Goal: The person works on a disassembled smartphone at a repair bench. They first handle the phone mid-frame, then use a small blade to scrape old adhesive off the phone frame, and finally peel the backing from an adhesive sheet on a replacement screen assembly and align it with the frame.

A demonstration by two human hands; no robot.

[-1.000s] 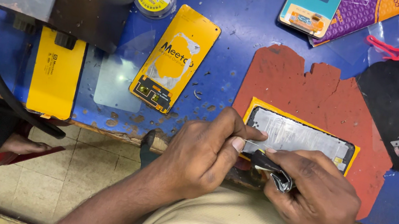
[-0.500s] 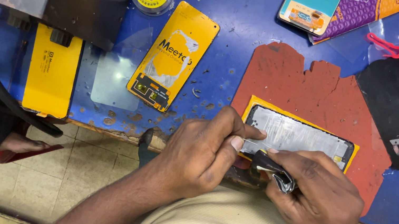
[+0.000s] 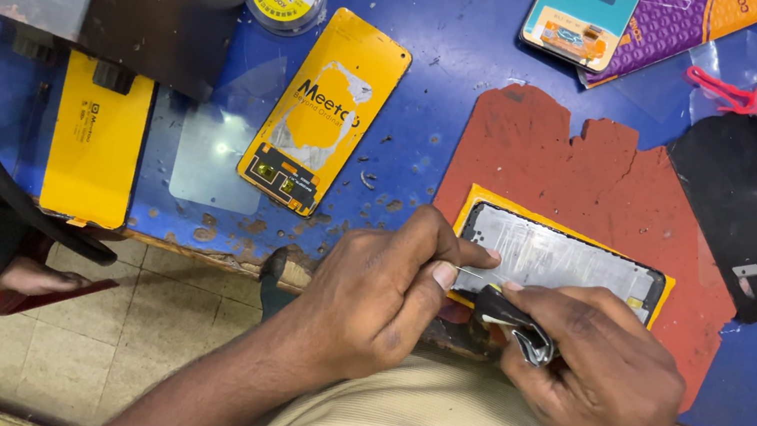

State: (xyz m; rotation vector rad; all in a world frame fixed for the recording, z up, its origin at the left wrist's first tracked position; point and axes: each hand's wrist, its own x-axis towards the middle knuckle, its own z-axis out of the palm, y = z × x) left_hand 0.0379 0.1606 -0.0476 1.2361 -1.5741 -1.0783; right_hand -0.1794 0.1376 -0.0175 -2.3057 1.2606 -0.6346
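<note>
Left hand pinches a thin wire taut against the phone near the counter's front edge; right hand grips a dark tool, steadying it.

Both forearms rise from the bottom of the view and meet at the near edge of the worktop, just right of its middle. The left hand is curled, knuckles up, its thumb and forefinger stretched rightward and pinched together at the tips. The right hand lies just beside it, back upward, fingers folded into a loose fist, its forefinger reaching left until the fingertips of both hands nearly touch.
</note>
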